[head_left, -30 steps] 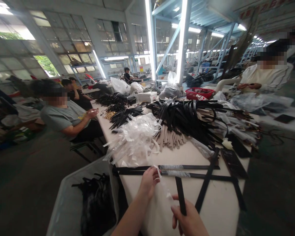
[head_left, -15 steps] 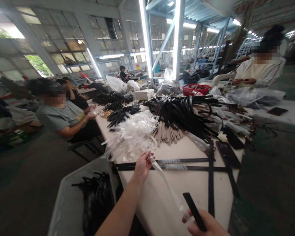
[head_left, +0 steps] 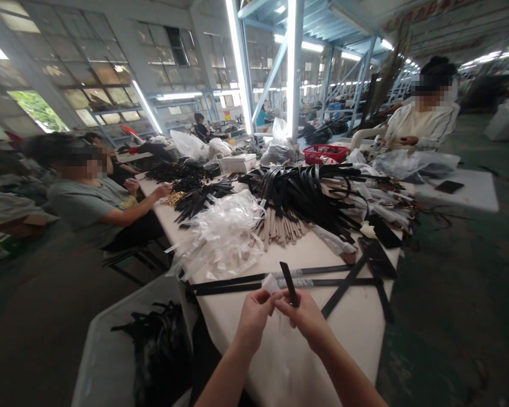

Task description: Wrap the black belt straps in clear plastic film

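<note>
My left hand [head_left: 253,315] and my right hand [head_left: 302,314] meet above the near end of a white table [head_left: 356,333]. Between its fingers my right hand pinches a black strap [head_left: 289,284], whose end stands up above the fingers. The left hand's fingers are closed on a clear plastic sleeve [head_left: 270,283] right beside the strap's end. Just beyond the hands two long black straps [head_left: 246,281] lie across the table, partly wrapped in plastic.
A heap of clear plastic sleeves [head_left: 224,234] and a big pile of black straps [head_left: 309,192] fill the table's middle. A grey bin [head_left: 110,350] with black straps stands at lower left. Seated people work at left [head_left: 89,198] and far right [head_left: 419,121].
My hands were apart with the plastic sleeve stretched between them. They have come together in front of me, and the strap's end now points upward.
</note>
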`<state>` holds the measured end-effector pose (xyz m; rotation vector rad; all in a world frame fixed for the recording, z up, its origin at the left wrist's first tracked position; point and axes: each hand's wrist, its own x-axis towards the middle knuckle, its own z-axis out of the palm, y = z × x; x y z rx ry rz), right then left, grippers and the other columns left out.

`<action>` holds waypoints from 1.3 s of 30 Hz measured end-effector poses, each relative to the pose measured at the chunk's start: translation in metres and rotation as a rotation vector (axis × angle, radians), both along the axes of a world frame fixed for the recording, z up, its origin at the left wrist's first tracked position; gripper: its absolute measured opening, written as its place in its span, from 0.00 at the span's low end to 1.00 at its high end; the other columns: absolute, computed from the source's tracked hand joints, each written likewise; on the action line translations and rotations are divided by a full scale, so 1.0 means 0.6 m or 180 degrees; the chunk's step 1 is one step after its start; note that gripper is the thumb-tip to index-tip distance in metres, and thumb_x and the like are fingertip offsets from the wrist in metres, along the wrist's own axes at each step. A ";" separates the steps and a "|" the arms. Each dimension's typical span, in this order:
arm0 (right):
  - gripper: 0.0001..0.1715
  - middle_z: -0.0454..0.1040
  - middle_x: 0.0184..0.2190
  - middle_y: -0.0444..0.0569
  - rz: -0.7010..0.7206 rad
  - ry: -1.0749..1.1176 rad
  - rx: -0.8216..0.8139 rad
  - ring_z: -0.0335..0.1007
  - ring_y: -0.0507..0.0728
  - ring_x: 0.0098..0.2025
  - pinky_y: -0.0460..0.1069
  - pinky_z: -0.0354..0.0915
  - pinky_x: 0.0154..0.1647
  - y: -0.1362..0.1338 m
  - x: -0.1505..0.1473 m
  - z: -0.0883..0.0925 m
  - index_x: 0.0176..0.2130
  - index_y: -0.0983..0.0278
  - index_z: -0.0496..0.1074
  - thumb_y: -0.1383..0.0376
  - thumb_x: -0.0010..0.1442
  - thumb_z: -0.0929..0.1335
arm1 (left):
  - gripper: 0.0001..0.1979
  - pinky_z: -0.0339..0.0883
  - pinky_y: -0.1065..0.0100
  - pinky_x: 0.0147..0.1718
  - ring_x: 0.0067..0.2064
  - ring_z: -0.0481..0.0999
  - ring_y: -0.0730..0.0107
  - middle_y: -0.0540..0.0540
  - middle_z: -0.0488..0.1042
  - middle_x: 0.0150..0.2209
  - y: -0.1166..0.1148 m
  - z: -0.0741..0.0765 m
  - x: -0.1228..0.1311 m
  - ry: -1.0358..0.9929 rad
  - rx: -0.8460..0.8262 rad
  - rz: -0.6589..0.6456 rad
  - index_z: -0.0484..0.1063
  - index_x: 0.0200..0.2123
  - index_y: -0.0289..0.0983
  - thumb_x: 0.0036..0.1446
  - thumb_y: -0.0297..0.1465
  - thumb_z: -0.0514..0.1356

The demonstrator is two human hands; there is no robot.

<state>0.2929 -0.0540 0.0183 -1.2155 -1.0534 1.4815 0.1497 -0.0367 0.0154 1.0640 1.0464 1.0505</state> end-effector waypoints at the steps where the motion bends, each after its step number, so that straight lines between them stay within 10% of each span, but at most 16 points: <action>1: 0.22 0.66 0.21 0.40 0.0016 0.0040 -0.0056 0.54 0.47 0.19 0.44 0.53 0.18 -0.003 -0.004 -0.007 0.34 0.66 0.76 0.50 0.51 0.75 | 0.14 0.54 0.72 0.25 0.25 0.62 0.76 0.48 0.73 0.24 -0.001 -0.001 -0.005 -0.0019 -0.0019 0.0063 0.80 0.29 0.33 0.52 0.41 0.69; 12: 0.07 0.78 0.24 0.47 0.0657 -0.0291 -0.0126 0.61 0.48 0.20 0.43 0.53 0.22 -0.045 -0.007 0.007 0.30 0.67 0.74 0.65 0.54 0.68 | 0.18 0.59 0.74 0.24 0.23 0.65 0.78 0.42 0.80 0.32 0.049 0.028 -0.041 -0.0523 0.0038 0.1484 0.78 0.35 0.32 0.46 0.39 0.72; 23: 0.05 0.77 0.25 0.45 0.0560 -0.1437 -0.0020 0.68 0.52 0.28 0.44 0.57 0.28 -0.091 0.070 0.081 0.29 0.65 0.78 0.65 0.51 0.71 | 0.10 0.63 0.78 0.24 0.26 0.72 0.77 0.49 0.80 0.30 0.161 0.099 -0.220 -0.0540 0.0356 0.2687 0.77 0.36 0.36 0.48 0.27 0.68; 30: 0.07 0.73 0.28 0.44 0.0568 -0.1822 -0.0075 0.67 0.53 0.32 0.45 0.59 0.33 -0.118 0.100 0.086 0.32 0.64 0.74 0.63 0.51 0.71 | 0.11 0.59 0.76 0.22 0.25 0.70 0.76 0.49 0.79 0.31 0.208 0.095 -0.316 -0.0347 0.0614 0.3092 0.76 0.39 0.37 0.50 0.27 0.66; 39: 0.12 0.64 0.25 0.39 0.0719 -0.0863 -0.0613 0.58 0.48 0.19 0.44 0.54 0.20 -0.126 0.069 0.017 0.35 0.62 0.67 0.63 0.48 0.70 | 0.17 0.60 0.73 0.25 0.25 0.68 0.76 0.47 0.78 0.30 0.256 0.057 -0.324 0.0070 0.0372 0.2896 0.75 0.39 0.35 0.46 0.38 0.66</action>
